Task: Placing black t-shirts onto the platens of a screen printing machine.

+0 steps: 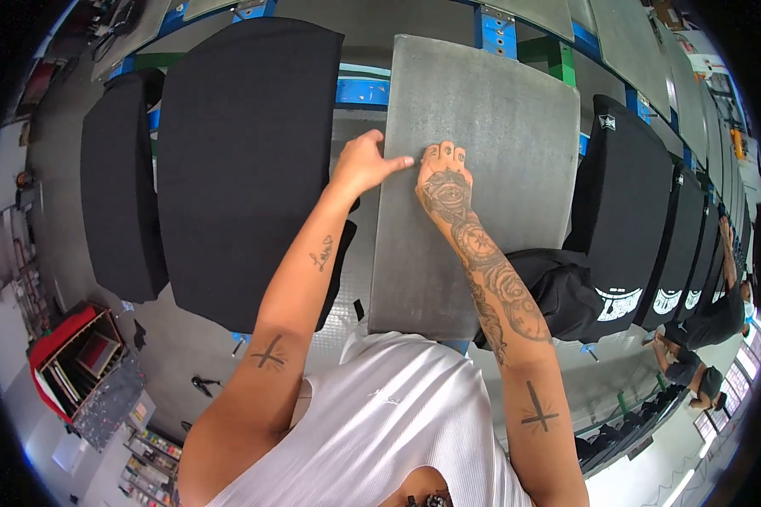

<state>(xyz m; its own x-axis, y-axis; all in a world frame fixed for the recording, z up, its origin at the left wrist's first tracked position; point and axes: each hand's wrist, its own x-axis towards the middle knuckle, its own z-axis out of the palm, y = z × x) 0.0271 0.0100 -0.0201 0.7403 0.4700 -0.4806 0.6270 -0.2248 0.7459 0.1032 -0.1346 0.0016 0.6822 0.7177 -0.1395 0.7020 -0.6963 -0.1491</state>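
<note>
A bare grey flat board (499,127) with rounded corners, like a printing platen, lies straight ahead of me. At its left edge is my left hand (364,165); the thumb reaches over the board, apart from the fingers, and nothing shows in the hand. My right hand (445,167) rests on or just above the board beside that thumb. Its fingers are curled under, knuckles up, so whatever they may hold is hidden. Black fabric (550,283), bunched up, lies at the board's lower right, under my right forearm.
Left of me, black shirts (245,160) cover neighbouring boards. To the right, several black shirts (626,203) with white prints are stretched over more boards. Blue metal arms (496,34) carry the boards. Two people (693,363) are at far right. A red-edged case (80,363) stands lower left.
</note>
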